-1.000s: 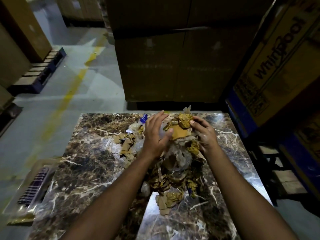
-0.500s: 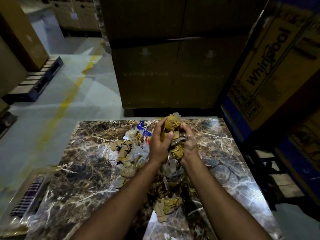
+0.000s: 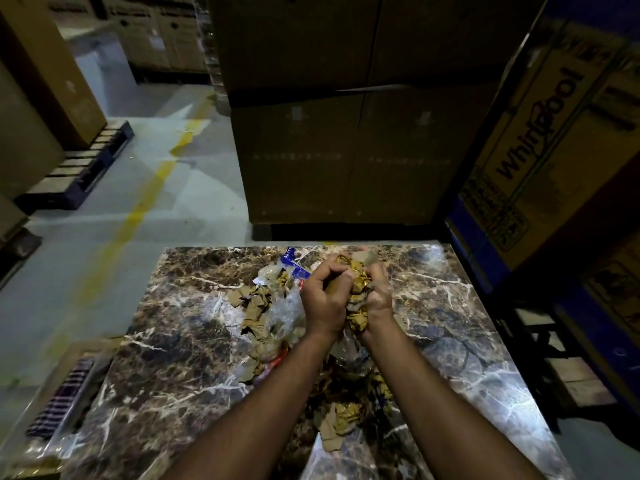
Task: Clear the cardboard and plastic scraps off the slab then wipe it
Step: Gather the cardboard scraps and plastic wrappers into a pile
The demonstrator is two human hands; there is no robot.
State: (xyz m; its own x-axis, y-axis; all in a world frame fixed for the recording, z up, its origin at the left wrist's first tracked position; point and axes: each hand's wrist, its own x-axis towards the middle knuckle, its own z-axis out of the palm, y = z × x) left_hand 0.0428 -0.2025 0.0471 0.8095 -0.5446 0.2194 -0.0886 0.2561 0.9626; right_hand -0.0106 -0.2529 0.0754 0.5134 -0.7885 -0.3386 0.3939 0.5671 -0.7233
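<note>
the marble slab point(image 3: 194, 362) fills the foreground, below stacked cartons point(image 3: 346, 133). loose cardboard and plastic scraps point(image 3: 263, 313) lie along the slab's middle. above them the left hand point(image 3: 323, 299) and right hand point(image 3: 379, 294) curl their fingers tight around a crumpled wad of scraps point(image 3: 356, 289).

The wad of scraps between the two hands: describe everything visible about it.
The wad of scraps is a crumpled bundle of tan cardboard bits mixed with clear plastic film. It is squeezed into a tall, uneven lump, held just above the far half of the marble slab. The left hand grips its left side and the right hand its right, fingers curled round it. Cardboard pokes out on top and between the wrists. More loose scraps lie on the slab beneath.
</note>
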